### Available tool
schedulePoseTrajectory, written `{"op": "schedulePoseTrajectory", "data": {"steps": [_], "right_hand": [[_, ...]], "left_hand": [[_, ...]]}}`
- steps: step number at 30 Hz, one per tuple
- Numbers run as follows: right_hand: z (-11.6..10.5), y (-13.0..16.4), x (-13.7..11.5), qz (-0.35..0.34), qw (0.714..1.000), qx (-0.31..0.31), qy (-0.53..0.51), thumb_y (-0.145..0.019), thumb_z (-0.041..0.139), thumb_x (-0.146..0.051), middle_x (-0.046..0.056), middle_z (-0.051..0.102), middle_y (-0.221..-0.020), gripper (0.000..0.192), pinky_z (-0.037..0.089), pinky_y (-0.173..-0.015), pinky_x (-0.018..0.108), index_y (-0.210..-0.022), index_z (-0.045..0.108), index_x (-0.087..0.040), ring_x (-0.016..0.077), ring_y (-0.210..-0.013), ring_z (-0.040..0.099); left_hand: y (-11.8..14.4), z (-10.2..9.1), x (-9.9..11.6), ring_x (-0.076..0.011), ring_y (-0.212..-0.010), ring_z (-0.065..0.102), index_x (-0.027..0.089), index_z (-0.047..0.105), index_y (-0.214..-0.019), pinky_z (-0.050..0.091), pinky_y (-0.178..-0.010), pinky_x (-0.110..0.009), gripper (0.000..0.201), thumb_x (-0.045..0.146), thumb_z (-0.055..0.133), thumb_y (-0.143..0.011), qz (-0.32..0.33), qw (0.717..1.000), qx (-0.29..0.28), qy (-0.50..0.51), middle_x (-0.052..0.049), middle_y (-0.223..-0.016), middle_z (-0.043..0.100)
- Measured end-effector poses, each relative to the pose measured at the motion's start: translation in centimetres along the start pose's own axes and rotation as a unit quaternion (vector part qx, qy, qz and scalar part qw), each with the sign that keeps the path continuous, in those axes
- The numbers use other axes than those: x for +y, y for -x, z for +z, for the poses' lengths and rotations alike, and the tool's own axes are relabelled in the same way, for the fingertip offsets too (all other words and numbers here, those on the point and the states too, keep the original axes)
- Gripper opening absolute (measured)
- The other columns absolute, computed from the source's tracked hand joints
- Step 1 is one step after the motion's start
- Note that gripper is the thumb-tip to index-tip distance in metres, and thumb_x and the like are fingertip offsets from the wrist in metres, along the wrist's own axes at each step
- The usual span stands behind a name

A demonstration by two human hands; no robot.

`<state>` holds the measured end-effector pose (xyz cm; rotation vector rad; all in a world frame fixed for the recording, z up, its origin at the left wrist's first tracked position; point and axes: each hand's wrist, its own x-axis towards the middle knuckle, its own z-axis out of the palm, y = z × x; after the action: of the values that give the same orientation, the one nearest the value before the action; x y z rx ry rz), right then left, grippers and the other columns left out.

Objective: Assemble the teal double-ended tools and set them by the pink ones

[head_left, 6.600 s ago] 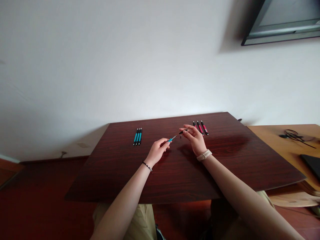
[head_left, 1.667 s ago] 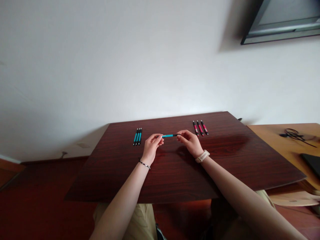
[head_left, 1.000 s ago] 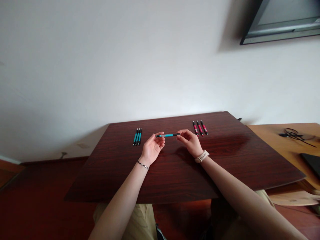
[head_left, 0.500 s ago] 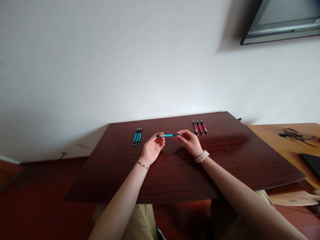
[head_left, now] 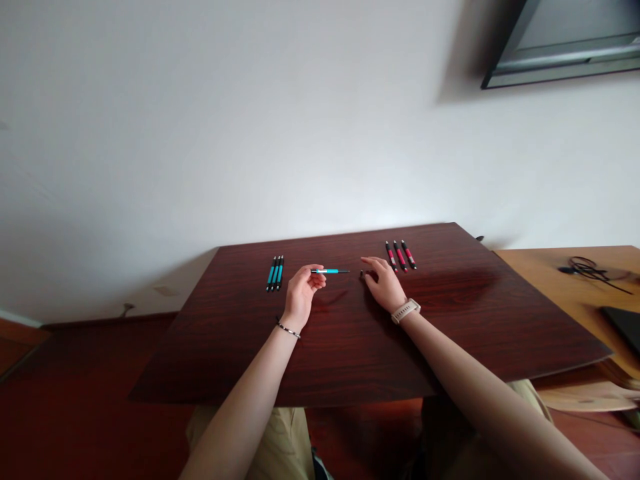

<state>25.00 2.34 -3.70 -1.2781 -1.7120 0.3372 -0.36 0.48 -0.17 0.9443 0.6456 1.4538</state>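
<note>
1. Fingers (head_left: 315,275) of your left hand (head_left: 301,293) pinch one end of a slim teal-and-black pen (head_left: 327,271), holding it level just above the dark red wooden desk (head_left: 350,347).
2. Your right hand (head_left: 384,283) lies with loosely spread fingers on the desk, its fingertips at a small black cap (head_left: 361,273).
3. Three teal pens (head_left: 275,273) lie to the left; three red pens (head_left: 401,255) sit just beyond your right hand.

The small dark piece (head_left: 361,273) at the right hand (head_left: 384,287) fingertips is too small to identify. The frame (head_left: 560,47) on the wall is cut off by the picture's edge.
</note>
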Motion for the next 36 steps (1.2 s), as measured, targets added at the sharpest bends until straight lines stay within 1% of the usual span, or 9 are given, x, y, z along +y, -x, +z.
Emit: {"op": "schedulePoseTrajectory", "data": {"steps": [2,4,9,12,16,21,28,31,36], "right_hand": [[0.4,0.2,0.4,-0.013,0.999,-0.034,0.039,-0.096,0.057,-0.019,0.015,0.065,-0.143,0.045,0.046,-0.120,0.055,-0.140,0.070,-0.023,0.0334,-0.135,0.060],[0.6,0.2,0.5,-0.024,0.996,-0.057,0.060,-0.098,0.057,-0.020,0.015,0.068,-0.142,0.042,0.047,-0.118,0.055,-0.137,0.072,-0.023,0.0333,-0.132,0.062],[0.3,0.2,0.2,-0.027,0.994,-0.084,0.060,-0.097,0.060,-0.016,0.012,0.077,-0.120,0.028,0.053,-0.107,0.050,-0.114,0.081,-0.024,0.0303,-0.112,0.070],[0.1,0.2,0.0,0.000,0.996,-0.084,0.027,-0.096,0.062,-0.017,0.009,0.078,-0.107,0.021,0.057,-0.097,0.045,-0.098,0.082,-0.025,0.0279,-0.101,0.073],[0.1,0.0,-0.4,0.069,0.991,-0.059,-0.102,-0.092,0.070,-0.025,0.006,0.080,-0.101,0.013,0.059,-0.091,0.041,-0.099,0.081,-0.025,0.0251,-0.092,0.075],[0.0,-0.4,-1.4,0.136,0.946,-0.031,-0.294,-0.085,0.083,-0.043,0.007,0.081,-0.109,0.027,0.060,-0.093,0.039,-0.102,0.079,-0.023,0.0247,-0.099,0.075],[-0.5,-0.5,-3.0,0.146,0.904,-0.037,-0.399,-0.077,0.092,-0.049,0.008,0.080,-0.115,0.042,0.060,-0.101,0.042,-0.106,0.075,-0.024,0.0257,-0.111,0.074],[-0.5,-0.4,-3.3,0.148,0.900,-0.048,-0.407,-0.076,0.093,-0.049,0.009,0.080,-0.115,0.045,0.061,-0.101,0.043,-0.109,0.073,-0.024,0.0265,-0.113,0.075],[-0.4,-0.3,-3.2,0.126,0.910,-0.066,-0.390,-0.079,0.091,-0.051,0.009,0.080,-0.114,0.044,0.062,-0.099,0.043,-0.109,0.072,-0.025,0.0269,-0.110,0.075]], "left_hand": [[0.1,0.2,-0.1,-0.0171,-0.081,0.067,0.013,0.081,-0.106,0.054,-0.077,-0.029,0.029,0.038,0.071,-0.095,0.008,1.000,-0.007,-0.023,-0.010,-0.088,0.074],[0.2,0.3,-0.1,-0.0172,-0.081,0.067,0.012,0.081,-0.106,0.054,-0.077,-0.029,0.030,0.038,0.070,-0.095,0.006,1.000,-0.009,-0.026,-0.010,-0.087,0.074],[-0.1,0.0,0.0,-0.0163,-0.081,0.067,0.014,0.081,-0.102,0.054,-0.077,-0.029,0.027,0.037,0.069,-0.095,-0.013,1.000,0.016,0.022,-0.010,-0.089,0.074],[-0.3,-0.2,0.0,-0.0155,-0.082,0.067,0.015,0.080,-0.099,0.055,-0.077,-0.028,0.023,0.034,0.068,-0.095,-0.027,0.997,0.044,0.062,-0.010,-0.093,0.075],[-0.4,-0.2,0.2,-0.0133,-0.083,0.067,0.014,0.079,-0.095,0.055,-0.077,-0.026,0.018,0.029,0.069,-0.094,-0.048,0.989,0.072,0.116,-0.009,-0.098,0.075],[-0.4,-0.2,0.5,-0.0136,-0.082,0.066,0.014,0.078,-0.097,0.055,-0.076,-0.026,0.017,0.028,0.069,-0.092,-0.069,0.984,0.077,0.142,-0.009,-0.096,0.074],[-0.3,0.0,0.5,-0.0132,-0.081,0.066,0.013,0.078,-0.097,0.055,-0.075,-0.026,0.018,0.028,0.069,-0.091,-0.083,0.984,0.067,0.146,-0.010,-0.096,0.073],[-0.3,0.0,0.5,-0.0133,-0.081,0.066,0.013,0.077,-0.097,0.055,-0.075,-0.027,0.018,0.028,0.069,-0.091,-0.083,0.984,0.068,0.140,-0.010,-0.095,0.073],[-0.3,0.1,0.6,-0.0141,-0.081,0.066,0.014,0.077,-0.098,0.055,-0.076,-0.028,0.019,0.030,0.069,-0.091,-0.084,0.986,0.068,0.131,-0.010,-0.094,0.073]]}}
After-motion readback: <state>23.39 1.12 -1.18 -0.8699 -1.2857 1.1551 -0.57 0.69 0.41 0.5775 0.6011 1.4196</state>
